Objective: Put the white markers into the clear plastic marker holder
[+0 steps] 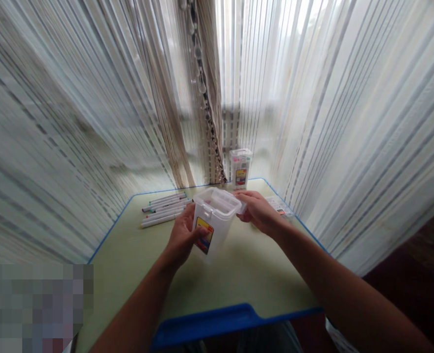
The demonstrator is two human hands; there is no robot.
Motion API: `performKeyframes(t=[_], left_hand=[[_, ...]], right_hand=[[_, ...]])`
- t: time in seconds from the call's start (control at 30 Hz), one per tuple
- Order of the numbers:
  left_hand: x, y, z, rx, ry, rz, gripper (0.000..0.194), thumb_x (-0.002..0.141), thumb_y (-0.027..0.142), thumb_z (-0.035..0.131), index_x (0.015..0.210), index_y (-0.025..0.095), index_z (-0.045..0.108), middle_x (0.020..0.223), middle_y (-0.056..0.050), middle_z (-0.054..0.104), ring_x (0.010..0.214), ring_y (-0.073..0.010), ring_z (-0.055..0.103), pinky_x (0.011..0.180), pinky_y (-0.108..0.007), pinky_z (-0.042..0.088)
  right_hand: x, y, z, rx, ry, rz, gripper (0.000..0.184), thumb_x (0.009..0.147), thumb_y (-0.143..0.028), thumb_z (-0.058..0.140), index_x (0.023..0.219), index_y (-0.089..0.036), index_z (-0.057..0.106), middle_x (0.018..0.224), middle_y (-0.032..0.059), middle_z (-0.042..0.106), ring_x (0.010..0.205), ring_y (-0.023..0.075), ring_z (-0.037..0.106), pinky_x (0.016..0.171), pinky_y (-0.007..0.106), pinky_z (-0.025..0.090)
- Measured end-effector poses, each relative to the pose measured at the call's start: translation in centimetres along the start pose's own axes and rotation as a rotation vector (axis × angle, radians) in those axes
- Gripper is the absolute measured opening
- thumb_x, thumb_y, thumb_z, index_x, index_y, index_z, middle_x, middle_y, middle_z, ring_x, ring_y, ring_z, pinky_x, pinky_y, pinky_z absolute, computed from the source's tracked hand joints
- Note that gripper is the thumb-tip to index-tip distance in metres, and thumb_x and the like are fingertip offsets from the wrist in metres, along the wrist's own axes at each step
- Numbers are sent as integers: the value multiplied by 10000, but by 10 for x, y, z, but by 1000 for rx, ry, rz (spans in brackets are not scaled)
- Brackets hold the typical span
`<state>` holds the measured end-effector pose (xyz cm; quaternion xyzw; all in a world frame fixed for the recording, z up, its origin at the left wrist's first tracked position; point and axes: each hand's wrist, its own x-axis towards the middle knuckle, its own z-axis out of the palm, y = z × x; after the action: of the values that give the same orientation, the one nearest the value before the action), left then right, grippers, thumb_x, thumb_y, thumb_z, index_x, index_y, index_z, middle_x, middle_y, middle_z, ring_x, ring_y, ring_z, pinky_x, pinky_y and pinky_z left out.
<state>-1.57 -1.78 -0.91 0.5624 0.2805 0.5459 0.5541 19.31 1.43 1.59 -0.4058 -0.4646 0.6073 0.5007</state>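
A clear plastic marker case [220, 230] with a yellow, red and dark label is held tilted above the table. My left hand [183, 235] wraps round its left side, the thumb lying over the label. At the case's right rim, my right hand [255, 208] is closed on a clear piece of plastic that looks like its lid; whether it is joined to the case I cannot tell. The case looks empty from here. Several white markers [165, 211] with coloured ends lie in a loose row to the left of my left hand.
At the table's far edge stands a second clear case [241, 171] with coloured items inside. Beyond my right wrist lies a flat clear packet [281, 208], partly hidden. The pale green table [128, 274] has a blue rim. Striped curtains [293, 98] hang close behind it.
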Motion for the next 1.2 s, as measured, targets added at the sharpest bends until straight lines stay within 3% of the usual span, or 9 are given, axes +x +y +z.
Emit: performKeyframes(t=[0.13,0.23,0.33,0.43,0.63,0.8,0.93,1.07,1.2], left_hand=[[6,-3,-7,301,281,139,677,663,595,865,1174,184,698,1054,-82,687,979,-215,641,848,-291,503],[8,-3,-10,477,413,193,549,752,571,807,1127,179,725,847,-11,602,772,-144,565,722,-240,462],[6,3,-7,481,384,157,522,830,570,723,1151,159,715,698,28,545,620,-122,516,593,-222,415],[1,10,2,571,343,104,441,879,509,670,1128,150,726,714,1,611,607,-131,576,562,-221,430],[-6,26,24,651,184,50,448,961,459,442,1141,144,706,815,-36,636,566,-144,617,468,-235,490],[-9,33,36,776,170,38,425,896,543,575,1009,149,687,794,-52,681,626,-196,695,553,-277,544],[-13,35,35,941,187,86,377,949,469,512,988,156,719,738,-53,707,661,-210,705,635,-294,529],[-17,35,34,1053,109,173,362,972,348,462,1035,145,756,848,-83,758,762,-214,702,739,-306,511],[-20,31,34,1079,-2,248,364,975,287,448,1084,138,762,973,-100,762,842,-209,690,792,-301,492]], right_hand=[[1,1,0,5,105,43,138,727,-233,595,765,-127,676,522,28,621,364,80,404,365,201,221],[-4,0,1,22,201,78,220,752,-175,560,914,-101,690,543,58,662,391,90,420,379,194,242],[-21,2,4,39,250,105,249,757,-158,562,984,-110,651,566,62,676,396,90,421,388,186,262],[-44,9,5,119,293,141,291,718,-140,605,1009,-153,597,539,-3,623,392,86,451,387,168,284],[-80,27,5,181,315,69,430,666,-195,737,1021,-217,495,720,44,751,491,162,659,474,262,541],[-91,47,6,94,274,30,481,678,-364,830,975,-228,478,792,58,784,583,209,744,620,354,628],[-92,65,-5,-217,210,-83,330,790,-492,717,831,-205,560,822,86,776,552,192,701,508,304,535],[-97,69,-20,-692,181,-228,186,843,-349,645,768,-183,680,753,74,757,652,201,681,625,311,492],[-109,63,-21,-980,135,-250,171,861,-292,616,762,-190,711,736,61,753,652,204,664,634,311,438]])
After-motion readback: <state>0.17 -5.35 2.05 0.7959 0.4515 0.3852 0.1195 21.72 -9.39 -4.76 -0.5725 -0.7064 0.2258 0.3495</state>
